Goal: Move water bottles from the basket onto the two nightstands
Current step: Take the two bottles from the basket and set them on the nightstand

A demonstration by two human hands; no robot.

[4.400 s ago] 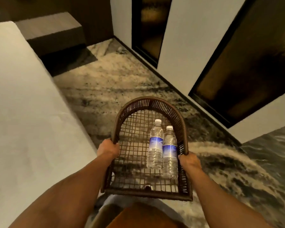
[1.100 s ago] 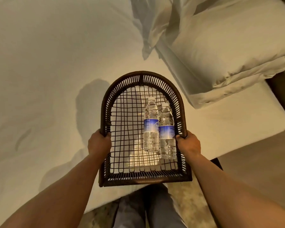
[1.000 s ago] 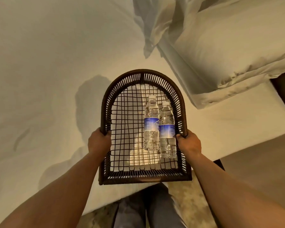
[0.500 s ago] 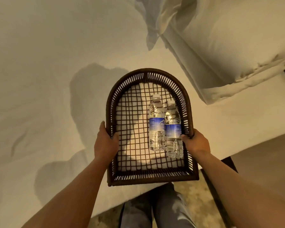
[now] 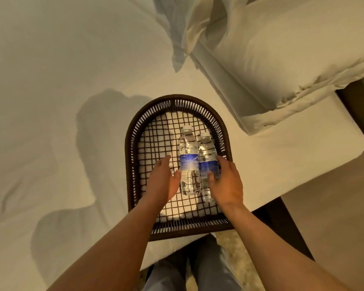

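A dark woven basket [image 5: 132,156] with an arched far end rests on the white bed [image 5: 51,80]. Two clear water bottles with blue labels lie side by side in its right half, caps pointing away from me: the left bottle [image 5: 188,148] and the right bottle [image 5: 206,148]. My left hand [image 5: 161,183] is inside the basket, fingers spread, its thumb against the left bottle. My right hand [image 5: 227,185] curls around the right bottle, thumb on the label and fingers along its far side. Both bottles still lie on the mesh.
White pillows [image 5: 282,49] are stacked at the upper right, close to the basket's far end. A tan flat surface [image 5: 334,211] with a dark edge lies to the right of the bed. My legs [image 5: 189,269] stand against the bed's near edge.
The basket came down onto the bed. Both hands let go of its rim and moved inward to the bottles, the right one closing around the right bottle.
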